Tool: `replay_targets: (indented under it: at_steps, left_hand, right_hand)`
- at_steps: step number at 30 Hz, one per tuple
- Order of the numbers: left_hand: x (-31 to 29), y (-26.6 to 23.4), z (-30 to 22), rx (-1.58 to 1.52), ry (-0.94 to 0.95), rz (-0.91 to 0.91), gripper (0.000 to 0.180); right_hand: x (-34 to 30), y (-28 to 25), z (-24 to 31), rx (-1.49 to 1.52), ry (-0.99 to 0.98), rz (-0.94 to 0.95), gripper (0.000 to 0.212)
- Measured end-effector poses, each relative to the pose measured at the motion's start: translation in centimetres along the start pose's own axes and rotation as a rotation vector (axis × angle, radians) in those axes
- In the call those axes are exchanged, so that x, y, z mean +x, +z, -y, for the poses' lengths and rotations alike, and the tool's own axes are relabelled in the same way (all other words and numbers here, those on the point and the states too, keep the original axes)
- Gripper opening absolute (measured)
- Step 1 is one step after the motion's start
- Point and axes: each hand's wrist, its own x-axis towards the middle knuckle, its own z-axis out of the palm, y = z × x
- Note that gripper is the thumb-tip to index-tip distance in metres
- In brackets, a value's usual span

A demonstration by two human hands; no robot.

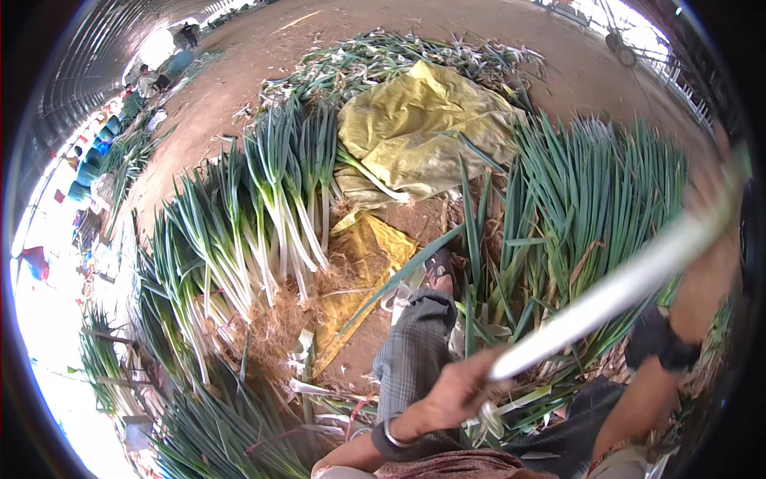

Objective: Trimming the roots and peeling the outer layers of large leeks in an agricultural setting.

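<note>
My left hand (459, 393) is closed round one end of a long white green onion stalk (610, 299), held slanting up to the right across my lap. At the stalk's far upper end is my right hand (708, 211), smeared by motion, so its fingers cannot be made out. Left of my leg, peeled green onions (275, 188) lie in a row with white stems and brown roots toward me. To the right stands a dense heap of green onions (598, 188) with green leaves upward. One loose green onion (375, 174) rests against a crumpled yellow sheet.
The yellow sheet (427, 124) spreads ahead on the dirt floor, with a smaller yellow piece (359, 263) nearer. Behind it lies a pile of leaf scraps (399, 60). More green onions (223, 431) sit at the lower left. A person (148, 82) sits far left; a wheeled frame (622, 48) stands far right.
</note>
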Motion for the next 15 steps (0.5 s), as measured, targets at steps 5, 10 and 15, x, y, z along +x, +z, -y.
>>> replay_targets:
  at_steps: [5, 10, 15]
  left_hand:
    - [4.6, -8.5, 1.5, -0.305, -0.149, -0.588, 0.024]
    - [4.5, -20.5, 8.5, 0.146, -0.292, -0.811, 0.058]
    - [3.0, -20.1, 8.3, 0.128, -0.173, -0.914, 0.055]
  right_hand:
    - [-3.6, 12.0, -0.6, -0.260, 0.140, 0.616, 0.056]
    - [-7.8, 5.3, -4.9, -0.300, 0.532, 0.536, 0.044]
    - [-11.0, -4.8, -5.9, -0.417, 0.691, 0.301, 0.042]
